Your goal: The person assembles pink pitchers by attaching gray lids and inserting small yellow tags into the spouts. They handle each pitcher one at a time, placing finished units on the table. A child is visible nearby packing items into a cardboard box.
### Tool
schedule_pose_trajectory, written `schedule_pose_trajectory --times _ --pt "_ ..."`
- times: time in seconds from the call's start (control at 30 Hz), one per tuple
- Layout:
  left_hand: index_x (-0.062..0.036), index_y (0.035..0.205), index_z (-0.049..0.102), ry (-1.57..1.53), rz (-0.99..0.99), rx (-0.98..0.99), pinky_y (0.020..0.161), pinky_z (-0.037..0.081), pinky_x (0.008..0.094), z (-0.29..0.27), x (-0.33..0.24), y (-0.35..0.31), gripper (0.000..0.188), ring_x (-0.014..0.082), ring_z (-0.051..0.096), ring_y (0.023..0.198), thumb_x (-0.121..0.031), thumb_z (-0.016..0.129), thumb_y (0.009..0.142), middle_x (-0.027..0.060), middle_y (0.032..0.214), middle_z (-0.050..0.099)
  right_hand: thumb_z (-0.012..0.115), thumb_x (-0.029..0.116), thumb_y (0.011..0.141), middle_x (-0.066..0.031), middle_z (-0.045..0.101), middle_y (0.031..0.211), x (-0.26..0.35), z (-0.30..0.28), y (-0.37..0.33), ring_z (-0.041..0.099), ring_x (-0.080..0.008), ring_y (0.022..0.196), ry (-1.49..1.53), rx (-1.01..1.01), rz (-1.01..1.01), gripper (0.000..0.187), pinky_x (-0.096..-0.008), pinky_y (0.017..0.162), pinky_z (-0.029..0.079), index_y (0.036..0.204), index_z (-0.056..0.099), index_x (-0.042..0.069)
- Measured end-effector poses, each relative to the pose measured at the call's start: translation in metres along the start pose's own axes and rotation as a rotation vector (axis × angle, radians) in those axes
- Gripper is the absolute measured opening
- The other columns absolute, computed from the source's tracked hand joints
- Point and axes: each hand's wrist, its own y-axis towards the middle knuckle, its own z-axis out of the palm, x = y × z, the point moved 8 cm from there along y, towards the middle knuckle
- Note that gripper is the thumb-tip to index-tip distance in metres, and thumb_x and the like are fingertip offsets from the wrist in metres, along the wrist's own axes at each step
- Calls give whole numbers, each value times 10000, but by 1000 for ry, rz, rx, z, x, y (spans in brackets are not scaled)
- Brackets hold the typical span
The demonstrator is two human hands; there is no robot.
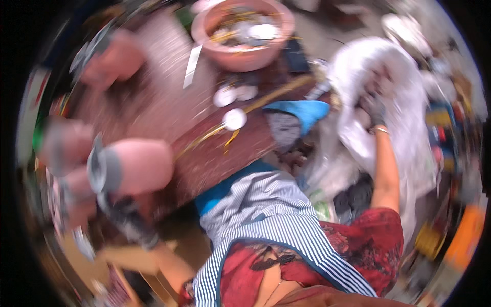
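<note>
My left hand (123, 217), in a dark glove, is at the grey flared rim of a pink vessel (143, 163) with a grey collar. Its fingers appear closed on that rim, though motion blurs them. On the right, my right arm reaches into a large white plastic bag (353, 61). There my gloved right hand (376, 110) is among brownish-pink pieces (377, 79) whose kind I cannot make out. Blur and the pieces hide its fingers. More pink-and-grey vessels (115, 56) stand along the table's left side.
A pink basin (245, 61) at the table's far side holds white and gold bits. White discs (234, 119) with gold ribbon lie on the dark red table (153, 102). A blue and grey cloth item (302, 112) lies at its right edge. Cardboard (130, 258) is below left.
</note>
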Motion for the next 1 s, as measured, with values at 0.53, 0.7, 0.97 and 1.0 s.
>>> schedule_pose_trajectory --times 0.53,0.7,0.97,1.0 --pt "-40 1185 596 -312 -14 129 535 339 187 10 -83 -115 307 26 419 588 -309 559 1041 -34 814 598 698 235 909 -122 554 1388 186 -177 -5 564 -240 1194 1206 -202 107 673 -338 981 473 1467 409 -6" --pt "17 1258 540 -262 -32 460 782 472 224 55 -98 -166 501 69 561 889 -309 714 919 16 1020 622 832 147 728 -169 530 1428 370 -291 -70 536 -310 1266 1503 19 -433 824 -386 1038 452 1447 459 -4" --pt "10 1173 639 -274 55 713 845 509 281 42 -101 -187 380 113 634 899 -87 733 818 81 955 712 879 584 604 -307 317 1562 466 -329 -117 318 -440 1463 1530 688 -1012 946 -528 1181 240 1324 595 41" --pt "6 1166 642 -304 56 708 838 509 280 39 -98 -189 368 114 632 889 -90 732 823 81 943 709 909 526 612 -307 321 1561 471 -331 -121 322 -438 1462 1485 665 -969 894 -525 1182 239 1299 604 43"
